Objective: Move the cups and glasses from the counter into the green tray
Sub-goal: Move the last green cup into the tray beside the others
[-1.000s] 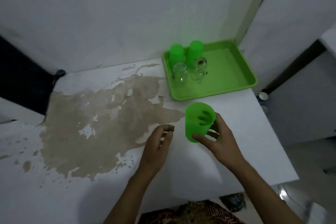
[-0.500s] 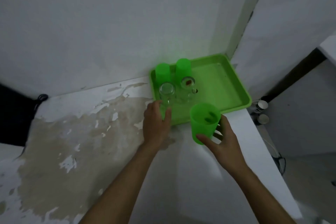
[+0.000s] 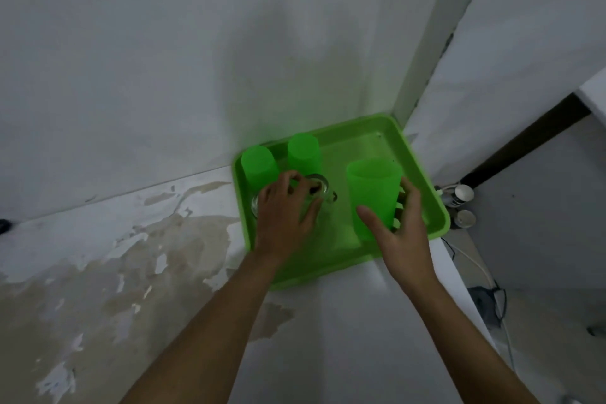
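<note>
The green tray (image 3: 423,174) sits in the counter's far right corner against the wall. My right hand (image 3: 398,226) grips an upright green plastic cup (image 3: 373,193) over the tray's right half. Two more green cups (image 3: 259,166) (image 3: 303,151) stand upside down at the tray's back left. In front of them stand clear glasses (image 3: 319,185), partly covered by my left hand (image 3: 283,215), whose fingers curl over and around them. Whether that hand has a firm hold on a glass is hard to tell.
The white counter (image 3: 344,321) has a big brown patch of peeled surface (image 3: 98,272) on the left. Two small round containers (image 3: 464,193) stand beyond the counter's right edge, with cables on the floor below. Walls close in behind the tray.
Both hands moved forward onto the tray. The right hand carried the green cup from the tray's near edge to over its right half. The left hand went from the tray's rim onto the glasses.
</note>
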